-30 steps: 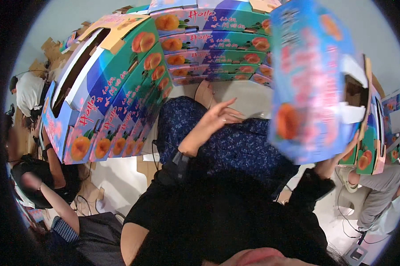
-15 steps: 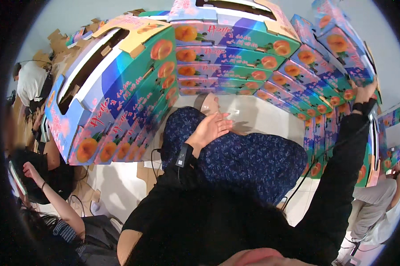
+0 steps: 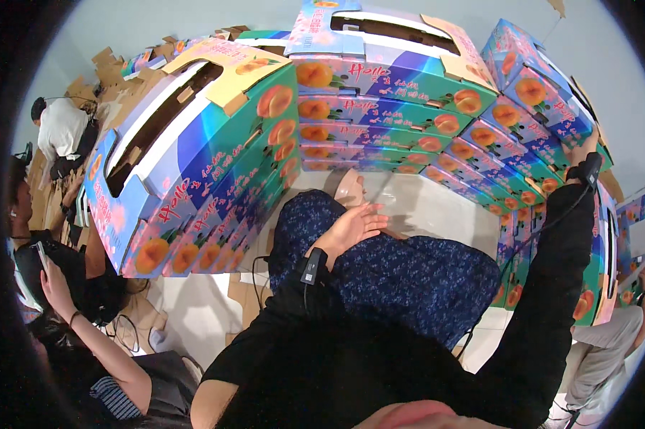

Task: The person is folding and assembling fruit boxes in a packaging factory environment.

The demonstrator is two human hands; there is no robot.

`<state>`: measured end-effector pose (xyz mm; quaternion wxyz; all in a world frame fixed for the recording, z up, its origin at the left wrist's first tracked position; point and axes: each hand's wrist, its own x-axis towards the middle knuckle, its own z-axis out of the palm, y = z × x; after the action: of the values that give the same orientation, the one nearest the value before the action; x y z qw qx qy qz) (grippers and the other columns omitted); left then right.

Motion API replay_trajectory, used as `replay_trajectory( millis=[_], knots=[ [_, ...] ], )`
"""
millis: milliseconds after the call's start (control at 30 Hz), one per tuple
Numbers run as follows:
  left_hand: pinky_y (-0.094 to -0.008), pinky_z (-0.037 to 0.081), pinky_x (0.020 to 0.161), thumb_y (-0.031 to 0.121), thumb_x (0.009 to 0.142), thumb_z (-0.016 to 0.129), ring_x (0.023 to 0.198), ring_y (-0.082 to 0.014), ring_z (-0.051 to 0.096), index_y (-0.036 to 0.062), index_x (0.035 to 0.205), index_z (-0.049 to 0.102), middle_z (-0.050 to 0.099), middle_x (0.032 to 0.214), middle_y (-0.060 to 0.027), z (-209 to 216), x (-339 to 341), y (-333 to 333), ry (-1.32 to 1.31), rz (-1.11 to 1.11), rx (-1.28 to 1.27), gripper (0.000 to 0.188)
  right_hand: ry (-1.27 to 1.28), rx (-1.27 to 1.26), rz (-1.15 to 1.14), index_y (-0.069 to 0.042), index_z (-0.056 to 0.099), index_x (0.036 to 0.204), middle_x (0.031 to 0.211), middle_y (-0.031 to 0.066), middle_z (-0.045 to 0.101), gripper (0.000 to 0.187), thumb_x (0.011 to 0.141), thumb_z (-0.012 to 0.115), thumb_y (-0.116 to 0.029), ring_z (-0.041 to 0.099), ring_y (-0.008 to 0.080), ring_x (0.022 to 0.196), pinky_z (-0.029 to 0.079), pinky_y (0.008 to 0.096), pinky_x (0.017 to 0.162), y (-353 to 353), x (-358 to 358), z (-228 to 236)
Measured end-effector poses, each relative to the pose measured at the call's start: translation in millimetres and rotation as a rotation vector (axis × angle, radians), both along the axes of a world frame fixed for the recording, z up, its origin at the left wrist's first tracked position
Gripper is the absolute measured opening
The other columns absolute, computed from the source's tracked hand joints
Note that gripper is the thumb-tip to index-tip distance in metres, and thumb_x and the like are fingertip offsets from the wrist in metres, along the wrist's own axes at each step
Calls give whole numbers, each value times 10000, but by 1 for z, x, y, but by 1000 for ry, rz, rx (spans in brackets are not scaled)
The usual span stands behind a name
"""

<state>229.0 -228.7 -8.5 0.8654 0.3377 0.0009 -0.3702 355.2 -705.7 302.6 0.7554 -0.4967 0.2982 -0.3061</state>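
Observation:
My right hand (image 3: 582,150) grips the near lower end of a fruit carton (image 3: 533,91) printed with peaches in pink, blue and green. That carton lies along the top of the right-hand stack (image 3: 507,154). Some of my right fingertips are hidden against the cardboard. Palm up, my left hand (image 3: 354,230) rests over the dark blue patterned fabric on my lap, holding nothing, its fingers stretched out. A black band with a small device is on each wrist.
Tall stacks of like cartons rise at left (image 3: 215,164) and straight ahead (image 3: 394,79), their tops with long cut-out slots. Flattened brown cardboard (image 3: 108,79) lies at far left. Other people are at the left (image 3: 61,129) and lower right (image 3: 615,343). Cables run from my wrists.
The carton in my right hand has come down from a raised, tilted position onto the right stack. My left hand stays open over my lap. The whole view has shifted slightly.

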Motion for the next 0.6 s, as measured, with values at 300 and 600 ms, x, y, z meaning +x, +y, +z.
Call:
replay_trajectory(
  millis=[300, 600],
  knots=[
    [-336, 393, 983, 447, 945, 409, 1152, -207, 517, 79, 1330, 430, 555, 1230, -125, 1, 0, -1, -50, -22, 22, 533, -111, -119, 220, -145, 354, 1372, 1307, 130, 429, 797, 781, 616, -611, 401, 338, 1229, 412, 425, 991, -27, -18, -31],
    [-330, 372, 1001, 441, 944, 414, 1160, -206, 503, 63, 1339, 423, 548, 1236, -119, 1, -6, 0, -95, -25, 36, 547, 4, -414, 455, -71, 511, 1208, 669, -37, 458, 484, 904, 564, -444, 481, 60, 620, 438, 215, 619, -12, -93, -150]
  ],
)
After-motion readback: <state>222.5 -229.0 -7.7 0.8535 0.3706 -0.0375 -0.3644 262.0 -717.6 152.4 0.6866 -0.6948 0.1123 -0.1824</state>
